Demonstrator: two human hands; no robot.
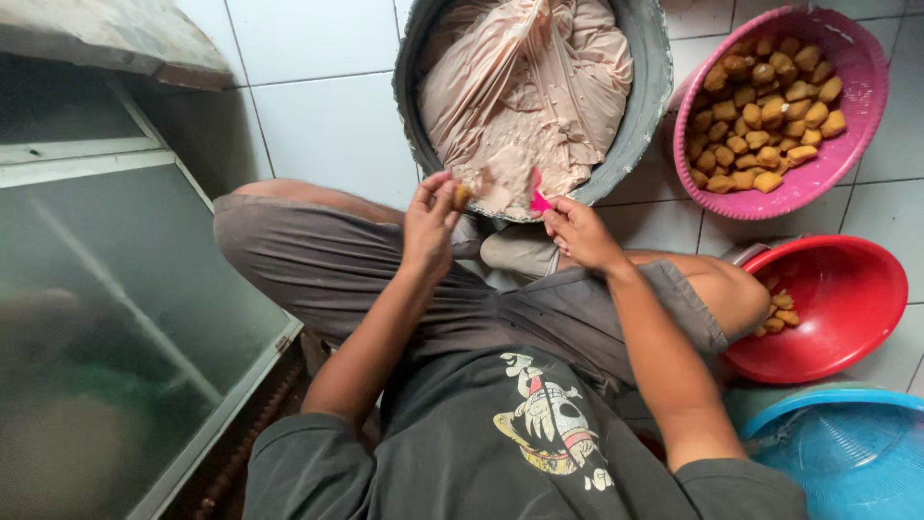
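Note:
My left hand [430, 223] holds a small golden-brown fried tofu puff [462, 196] at the near rim of a grey metal basin [647, 106]. The basin is lined with a clear plastic bag of pale pinkish-beige paste [525, 87]. My right hand [578, 231] grips a small pink spoon [539, 199], its tip at the paste close to the puff. Both hands hover above my bent knees, just in front of the basin.
A pink basket [859, 58] piled with several fried puffs stands at the back right. A red bowl [847, 308] holds a few puffs by my right knee. A blue basket [847, 453] sits at bottom right. A glass-fronted cabinet [115, 318] fills the left. White floor tiles surround everything.

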